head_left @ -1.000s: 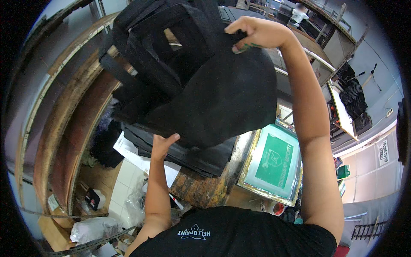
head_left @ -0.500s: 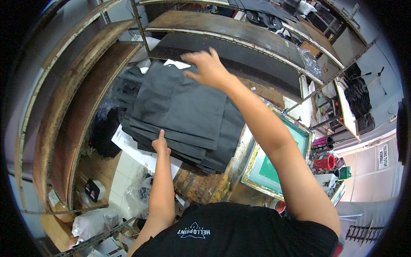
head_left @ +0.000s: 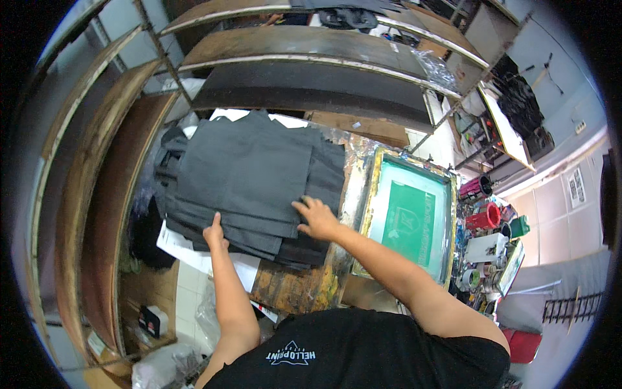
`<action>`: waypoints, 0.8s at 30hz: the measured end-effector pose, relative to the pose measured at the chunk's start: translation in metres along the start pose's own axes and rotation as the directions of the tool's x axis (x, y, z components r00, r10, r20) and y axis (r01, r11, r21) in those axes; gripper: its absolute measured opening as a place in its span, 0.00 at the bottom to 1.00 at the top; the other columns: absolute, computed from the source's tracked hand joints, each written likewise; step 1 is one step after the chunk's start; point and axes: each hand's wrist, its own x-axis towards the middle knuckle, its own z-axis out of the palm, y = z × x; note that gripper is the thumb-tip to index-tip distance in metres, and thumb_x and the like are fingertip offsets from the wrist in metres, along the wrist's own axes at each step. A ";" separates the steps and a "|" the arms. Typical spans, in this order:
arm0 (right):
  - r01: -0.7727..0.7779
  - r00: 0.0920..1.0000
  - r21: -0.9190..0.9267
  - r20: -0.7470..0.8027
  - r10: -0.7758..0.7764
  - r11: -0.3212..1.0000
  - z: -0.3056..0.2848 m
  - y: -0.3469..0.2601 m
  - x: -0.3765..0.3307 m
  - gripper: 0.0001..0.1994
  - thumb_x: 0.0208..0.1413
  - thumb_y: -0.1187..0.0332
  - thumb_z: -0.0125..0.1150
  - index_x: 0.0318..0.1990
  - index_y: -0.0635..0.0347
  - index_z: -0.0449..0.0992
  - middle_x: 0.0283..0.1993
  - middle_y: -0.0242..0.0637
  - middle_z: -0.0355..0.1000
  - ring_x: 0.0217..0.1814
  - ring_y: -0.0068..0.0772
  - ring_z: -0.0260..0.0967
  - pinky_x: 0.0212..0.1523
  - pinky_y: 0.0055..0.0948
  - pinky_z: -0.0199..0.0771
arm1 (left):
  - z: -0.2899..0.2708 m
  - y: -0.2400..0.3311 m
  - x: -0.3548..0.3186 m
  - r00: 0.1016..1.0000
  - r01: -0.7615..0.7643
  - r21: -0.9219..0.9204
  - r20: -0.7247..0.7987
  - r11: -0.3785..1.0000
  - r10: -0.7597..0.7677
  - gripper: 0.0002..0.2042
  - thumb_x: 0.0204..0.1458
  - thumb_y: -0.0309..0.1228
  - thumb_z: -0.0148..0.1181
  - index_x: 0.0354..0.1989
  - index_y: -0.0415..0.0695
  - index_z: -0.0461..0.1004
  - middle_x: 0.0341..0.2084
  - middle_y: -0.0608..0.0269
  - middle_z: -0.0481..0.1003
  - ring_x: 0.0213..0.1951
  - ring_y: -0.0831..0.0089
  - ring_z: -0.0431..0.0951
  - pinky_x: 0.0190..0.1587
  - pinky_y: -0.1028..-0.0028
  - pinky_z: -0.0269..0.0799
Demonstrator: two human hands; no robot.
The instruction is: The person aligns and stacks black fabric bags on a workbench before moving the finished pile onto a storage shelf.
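A stack of dark grey fabric pieces [head_left: 246, 168] lies on the work table in front of me, its near edges layered unevenly. My left hand [head_left: 217, 235] is at the near edge of the stack. Its thumb points up over the top layers, and its other fingers are curled at the edge, partly hidden. My right hand [head_left: 317, 219] rests near the stack's right front corner. Its fingers are spread over the fabric, and it holds nothing.
A framed printing screen [head_left: 409, 217] with a green centre lies right of the stack. Wooden shelves [head_left: 107, 188] stand at the left, with more shelving [head_left: 311, 91] behind. A red container [head_left: 484, 217] stands among tubs at the right. White paper [head_left: 188, 249] sticks out under the stack.
My right hand has come down from above the stack's far edge to its near right corner. My left hand stays at the near edge. The whole view has shifted somewhat.
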 end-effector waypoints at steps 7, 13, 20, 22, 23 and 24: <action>0.006 0.974 -0.166 0.226 0.032 0.986 0.031 0.017 -0.008 0.44 0.59 0.49 0.65 0.78 0.40 0.47 0.81 0.52 0.42 0.80 0.64 0.42 0.67 0.65 0.61 | 0.028 0.023 -0.058 0.987 -0.077 0.057 -0.137 0.995 0.084 0.43 0.55 0.46 0.71 0.67 0.26 0.57 0.63 0.36 0.64 0.58 0.48 0.73 0.59 0.53 0.73; 0.082 0.981 0.094 0.170 -0.097 0.992 0.001 0.048 0.009 0.28 0.58 0.53 0.65 0.64 0.53 0.72 0.70 0.49 0.64 0.68 0.57 0.64 0.65 0.49 0.70 | 0.043 0.028 -0.135 0.561 -0.627 0.687 0.072 0.367 0.824 0.42 0.57 0.45 0.68 0.71 0.32 0.52 0.68 0.37 0.55 0.70 0.42 0.54 0.72 0.48 0.51; 0.014 0.974 0.190 -0.226 0.030 0.982 -0.081 0.138 0.069 0.18 0.57 0.60 0.65 0.51 0.58 0.81 0.54 0.47 0.78 0.58 0.54 0.74 0.60 0.46 0.73 | 0.076 -0.006 -0.203 0.283 -0.959 0.223 0.816 0.177 0.504 0.24 0.53 0.39 0.71 0.56 0.42 0.74 0.66 0.46 0.64 0.70 0.46 0.59 0.71 0.43 0.53; -0.047 0.939 0.292 -0.314 0.142 0.955 -0.121 0.167 0.089 0.20 0.55 0.63 0.68 0.52 0.64 0.79 0.52 0.51 0.79 0.57 0.53 0.76 0.59 0.44 0.74 | 0.099 -0.011 -0.208 0.233 -0.973 0.204 0.868 0.112 0.438 0.28 0.51 0.45 0.73 0.58 0.45 0.75 0.66 0.50 0.65 0.71 0.44 0.57 0.72 0.40 0.48; -0.098 0.925 0.259 -0.331 0.184 0.961 -0.148 0.172 0.101 0.21 0.55 0.62 0.68 0.53 0.64 0.79 0.52 0.51 0.79 0.57 0.52 0.76 0.59 0.44 0.74 | 0.108 -0.012 -0.206 0.248 -0.968 0.236 0.869 0.082 0.428 0.30 0.51 0.47 0.72 0.59 0.45 0.74 0.67 0.49 0.64 0.71 0.43 0.56 0.72 0.39 0.46; -0.111 0.901 0.275 -0.378 0.213 0.955 -0.168 0.192 0.109 0.21 0.55 0.62 0.68 0.53 0.64 0.78 0.52 0.51 0.79 0.58 0.52 0.76 0.59 0.43 0.74 | 0.120 -0.013 -0.202 0.250 -0.967 0.249 0.876 0.057 0.414 0.31 0.51 0.49 0.71 0.60 0.45 0.74 0.68 0.49 0.63 0.72 0.42 0.55 0.73 0.38 0.43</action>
